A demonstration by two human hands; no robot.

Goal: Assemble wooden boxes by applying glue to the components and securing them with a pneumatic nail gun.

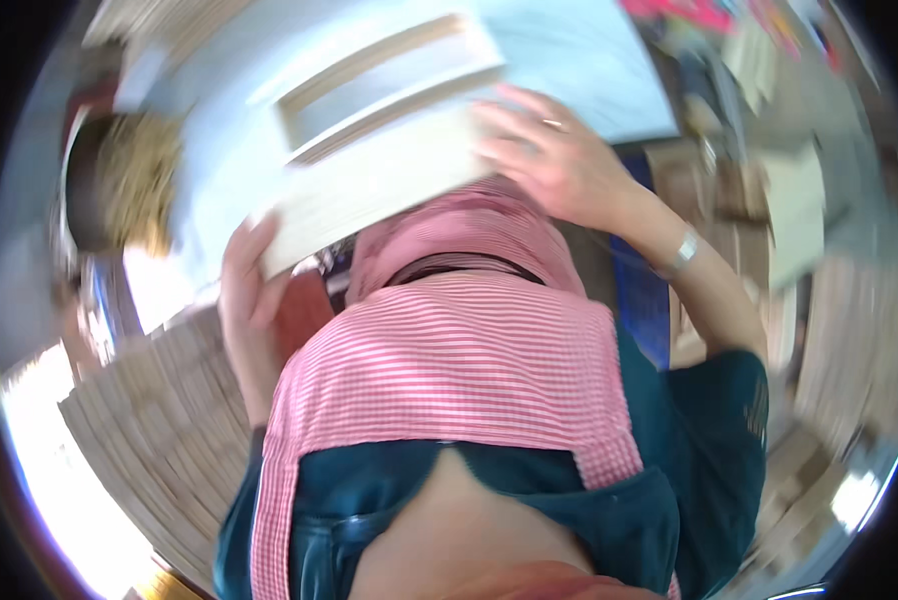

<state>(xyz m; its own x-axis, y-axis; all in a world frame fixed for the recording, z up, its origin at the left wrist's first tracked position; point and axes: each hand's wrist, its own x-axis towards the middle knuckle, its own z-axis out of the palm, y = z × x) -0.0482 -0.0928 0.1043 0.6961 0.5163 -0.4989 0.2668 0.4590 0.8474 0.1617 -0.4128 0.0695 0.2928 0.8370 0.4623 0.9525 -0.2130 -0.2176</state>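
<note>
A pale wooden board lies slantwise before me, above the edge of the white table. My left hand grips its near left end, with part of the fingers hidden. At the right end, my right hand holds the board with its fingers laid over the top; the thumb does not show. Just beyond the board is an open rectangular wooden frame, with pale surface showing through its middle. Blur hides whether frame and board are joined.
A round dark container of straw-coloured strips stands at the left. Stacked flat pieces fill the lower left. A blue crate and cardboard boxes sit at the right. Bright pink items lie at the far right.
</note>
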